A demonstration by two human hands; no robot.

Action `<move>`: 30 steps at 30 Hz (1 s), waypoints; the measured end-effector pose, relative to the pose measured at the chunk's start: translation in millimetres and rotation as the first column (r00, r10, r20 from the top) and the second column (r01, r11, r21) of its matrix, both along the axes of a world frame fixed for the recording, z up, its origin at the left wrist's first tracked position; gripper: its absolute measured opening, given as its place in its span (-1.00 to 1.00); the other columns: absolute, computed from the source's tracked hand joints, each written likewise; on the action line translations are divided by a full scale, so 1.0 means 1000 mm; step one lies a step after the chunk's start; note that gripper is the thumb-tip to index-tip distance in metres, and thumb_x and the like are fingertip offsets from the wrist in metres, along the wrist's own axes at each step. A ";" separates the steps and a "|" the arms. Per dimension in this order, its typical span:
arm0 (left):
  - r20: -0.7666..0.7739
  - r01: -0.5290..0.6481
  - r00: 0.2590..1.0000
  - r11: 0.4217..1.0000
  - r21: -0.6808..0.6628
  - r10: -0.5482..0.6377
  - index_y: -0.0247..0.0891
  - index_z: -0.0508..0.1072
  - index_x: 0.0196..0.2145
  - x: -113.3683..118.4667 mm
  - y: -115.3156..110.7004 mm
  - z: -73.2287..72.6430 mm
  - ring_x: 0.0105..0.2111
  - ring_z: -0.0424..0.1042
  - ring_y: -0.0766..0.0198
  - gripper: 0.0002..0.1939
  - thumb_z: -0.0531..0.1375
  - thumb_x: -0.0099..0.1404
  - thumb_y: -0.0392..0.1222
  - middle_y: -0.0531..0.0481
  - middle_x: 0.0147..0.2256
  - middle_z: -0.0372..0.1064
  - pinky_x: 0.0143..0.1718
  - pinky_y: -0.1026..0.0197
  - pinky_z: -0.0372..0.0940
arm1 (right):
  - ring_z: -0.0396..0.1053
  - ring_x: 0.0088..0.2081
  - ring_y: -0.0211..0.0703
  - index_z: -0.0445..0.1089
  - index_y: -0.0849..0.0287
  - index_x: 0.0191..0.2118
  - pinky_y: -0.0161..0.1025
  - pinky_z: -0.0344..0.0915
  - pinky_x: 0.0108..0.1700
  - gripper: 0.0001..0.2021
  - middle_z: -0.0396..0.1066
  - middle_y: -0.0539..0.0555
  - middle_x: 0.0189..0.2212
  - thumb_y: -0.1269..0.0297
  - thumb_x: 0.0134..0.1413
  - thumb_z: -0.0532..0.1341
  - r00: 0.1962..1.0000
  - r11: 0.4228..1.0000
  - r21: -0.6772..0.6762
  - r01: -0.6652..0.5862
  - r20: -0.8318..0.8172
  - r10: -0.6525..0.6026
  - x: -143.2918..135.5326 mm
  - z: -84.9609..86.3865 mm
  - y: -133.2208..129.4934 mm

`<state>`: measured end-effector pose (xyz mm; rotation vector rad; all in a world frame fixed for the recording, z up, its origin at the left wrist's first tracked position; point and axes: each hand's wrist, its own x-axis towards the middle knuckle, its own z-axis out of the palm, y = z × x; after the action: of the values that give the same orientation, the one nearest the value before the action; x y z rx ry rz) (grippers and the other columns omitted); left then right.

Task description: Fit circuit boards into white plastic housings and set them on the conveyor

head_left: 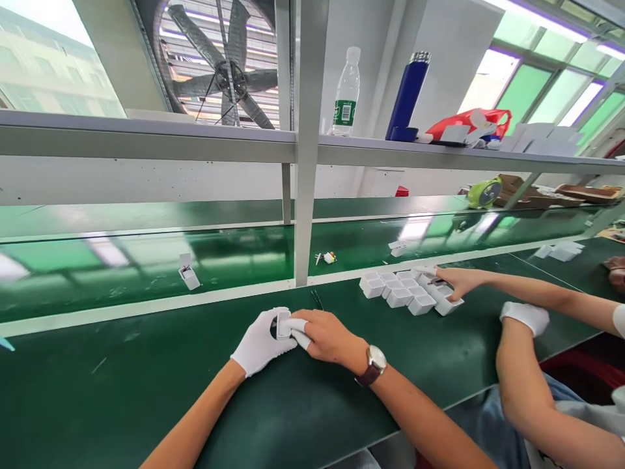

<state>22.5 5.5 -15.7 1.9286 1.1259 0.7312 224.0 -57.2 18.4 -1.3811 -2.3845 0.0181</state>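
Observation:
My left hand [263, 342], in a white glove, curls around a small white box [284, 324]. From the right, my right hand [332, 335] meets the same box, its white-covered fingertips pressed against the box's edge; it wears a wristwatch [375, 365]. A dark inside shows beside the box, but what lies in there is too small to make out. Just beyond my right hand, a thin dark tool [317, 299] lies on the green tabletop [146, 391]. A cluster of white open boxes [400, 296] stands to the right.
A co-worker's hand [456, 283] reaches into the boxes, and their gloved hand [525, 317] rests nearby. Behind runs a green belt [244, 254] with an opened white box [188, 273] and small loose parts [328, 258]. A metal post [305, 163] and shelf [146, 140] stand ahead.

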 end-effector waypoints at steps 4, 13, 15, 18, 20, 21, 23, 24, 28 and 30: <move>-0.038 -0.115 0.993 0.993 -0.030 0.113 -0.14 0.43 -0.01 -0.008 0.008 0.003 -0.06 0.52 0.01 -0.41 0.40 -0.05 -0.13 -0.03 -0.08 0.51 0.05 0.00 0.38 | 0.38 0.07 0.05 0.36 0.27 0.12 -0.03 0.31 0.14 -0.66 0.41 0.30 0.07 0.52 0.28 0.07 0.967 0.970 -0.034 0.239 0.103 -0.234 0.040 0.013 0.057; 0.022 -0.084 0.996 0.994 -0.066 0.086 -0.13 0.39 -0.05 -0.006 0.008 0.003 -0.15 0.50 0.06 -0.42 0.37 -0.08 -0.24 -0.01 -0.14 0.47 -0.07 0.06 0.41 | 0.41 0.05 0.02 0.34 0.19 0.13 0.07 0.42 0.06 -0.64 0.35 0.18 0.12 0.17 0.31 0.25 0.861 0.888 -0.119 0.444 0.330 -0.387 0.094 0.005 0.174; 0.033 -0.079 0.996 0.993 -0.083 0.082 -0.13 0.38 -0.04 -0.007 0.009 0.002 -0.15 0.49 0.08 -0.40 0.38 -0.09 -0.24 -0.01 -0.13 0.46 -0.06 0.06 0.41 | 0.43 0.02 0.00 0.35 0.20 0.13 0.05 0.44 0.02 -0.64 0.37 0.18 0.09 0.17 0.31 0.25 0.858 0.887 -0.149 0.437 0.363 -0.362 0.092 0.001 0.189; 0.040 -0.073 0.996 0.992 -0.106 0.077 -0.13 0.38 -0.03 -0.008 0.012 0.000 -0.17 0.49 0.10 -0.39 0.39 -0.08 -0.23 0.01 -0.14 0.45 -0.09 0.08 0.41 | 0.44 -0.01 -0.02 0.35 0.20 0.12 0.02 0.45 -0.01 -0.65 0.39 0.16 0.07 0.17 0.31 0.24 0.850 0.883 -0.180 0.434 0.407 -0.335 0.086 0.000 0.203; 0.043 -0.073 0.996 0.991 -0.115 0.078 -0.13 0.39 -0.03 -0.008 0.014 -0.001 -0.18 0.49 0.11 -0.39 0.40 -0.08 -0.21 0.02 -0.15 0.45 -0.12 0.09 0.42 | 0.44 -0.01 -0.02 0.35 0.20 0.11 0.02 0.45 0.00 -0.66 0.39 0.16 0.07 0.16 0.32 0.24 0.835 0.876 -0.179 0.447 0.434 -0.337 0.082 0.002 0.206; 0.044 -0.074 0.996 0.990 -0.118 0.080 -0.13 0.39 -0.02 -0.008 0.014 -0.002 -0.18 0.49 0.11 -0.39 0.40 -0.08 -0.21 0.02 -0.15 0.45 -0.12 0.09 0.42 | 0.44 -0.01 -0.02 0.36 0.20 0.11 0.03 0.45 0.00 -0.66 0.39 0.16 0.07 0.16 0.31 0.24 0.826 0.872 -0.175 0.457 0.447 -0.343 0.080 0.004 0.206; 0.049 -0.076 0.995 0.990 -0.120 0.083 -0.14 0.39 0.00 -0.009 0.015 -0.002 -0.17 0.49 0.10 -0.37 0.41 -0.08 -0.20 0.02 -0.15 0.45 -0.09 0.08 0.42 | 0.42 0.01 -0.02 0.37 0.20 0.08 0.04 0.42 0.03 -0.68 0.39 0.16 0.06 0.16 0.31 0.24 0.805 0.864 -0.159 0.479 0.471 -0.360 0.079 0.011 0.200; 0.053 -0.077 0.995 0.990 -0.119 0.083 -0.15 0.39 0.01 -0.009 0.015 -0.003 -0.16 0.49 0.10 -0.36 0.41 -0.07 -0.19 0.01 -0.13 0.45 -0.07 0.07 0.41 | 0.41 0.02 0.00 0.39 0.23 0.06 0.05 0.40 0.05 -0.69 0.40 0.17 0.05 0.19 0.29 0.26 0.797 0.861 -0.150 0.486 0.479 -0.367 0.079 0.016 0.194; 0.071 -0.060 0.995 0.991 -0.119 0.069 -0.17 0.37 0.04 -0.008 0.015 -0.005 -0.09 0.47 0.06 -0.32 0.42 -0.06 -0.18 -0.04 -0.07 0.44 0.00 0.06 0.39 | 0.35 0.05 0.15 0.44 0.36 -0.09 -0.04 0.29 0.04 -0.78 0.43 0.34 -0.06 0.49 0.11 0.26 0.794 0.861 -0.127 0.492 0.473 -0.383 0.085 0.039 0.149; 0.071 -0.051 0.996 0.993 -0.108 0.059 -0.18 0.36 0.04 -0.007 0.014 -0.006 -0.08 0.47 0.07 -0.33 0.41 -0.06 -0.18 -0.04 -0.06 0.44 0.00 0.07 0.39 | 0.40 -0.07 0.09 0.45 0.33 -0.11 -0.15 0.28 -0.09 -0.76 0.46 0.29 -0.15 0.51 0.06 0.22 0.816 0.867 -0.160 0.472 0.452 -0.361 0.083 0.049 0.116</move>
<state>15.9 19.7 -21.6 1.7742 1.1528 0.7511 307.0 59.0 67.3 -2.2172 -2.3911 -0.0832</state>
